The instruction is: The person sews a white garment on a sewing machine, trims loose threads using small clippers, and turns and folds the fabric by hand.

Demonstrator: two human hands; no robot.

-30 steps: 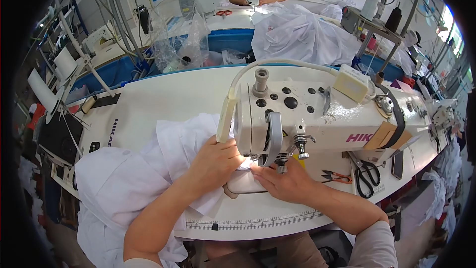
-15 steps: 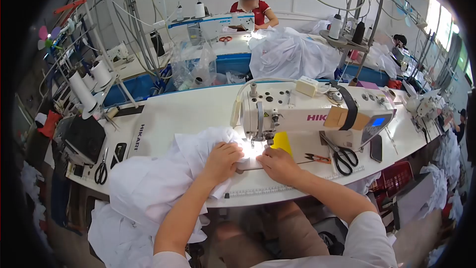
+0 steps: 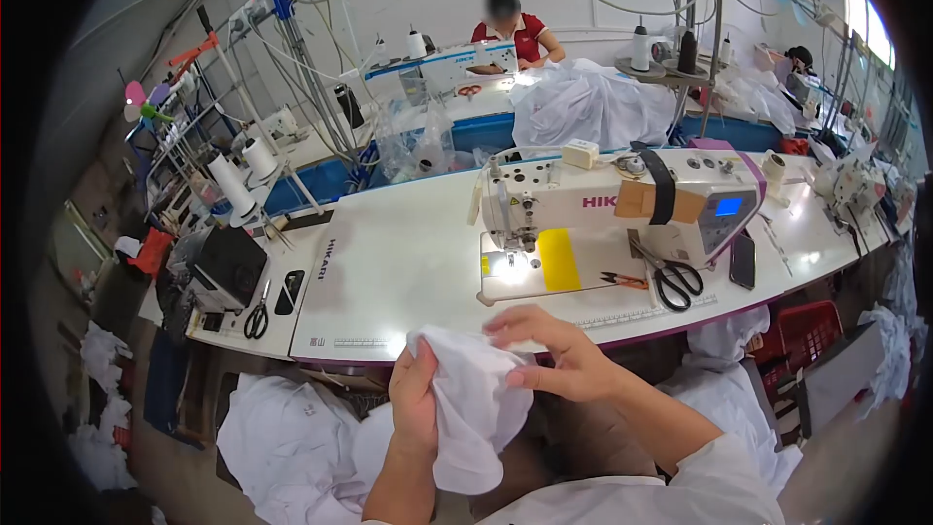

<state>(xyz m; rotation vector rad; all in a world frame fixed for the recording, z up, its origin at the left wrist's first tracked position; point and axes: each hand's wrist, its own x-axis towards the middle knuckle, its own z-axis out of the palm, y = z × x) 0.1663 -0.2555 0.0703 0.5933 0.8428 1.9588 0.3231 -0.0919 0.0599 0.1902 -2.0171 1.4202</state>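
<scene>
White tabletop [image 3: 398,262] stretched across my view, and by its near edge I saw the white cloth [image 3: 476,418]. I had it gripped in the left hand [image 3: 415,403]; the right hand [image 3: 569,360] was half-open at the cloth's right side, whether touching I couldn't tell. Beyond stood the sewing machine [image 3: 583,190], with scissors [image 3: 677,284] beside it; farther back sat a person in red [image 3: 533,37].
</scene>
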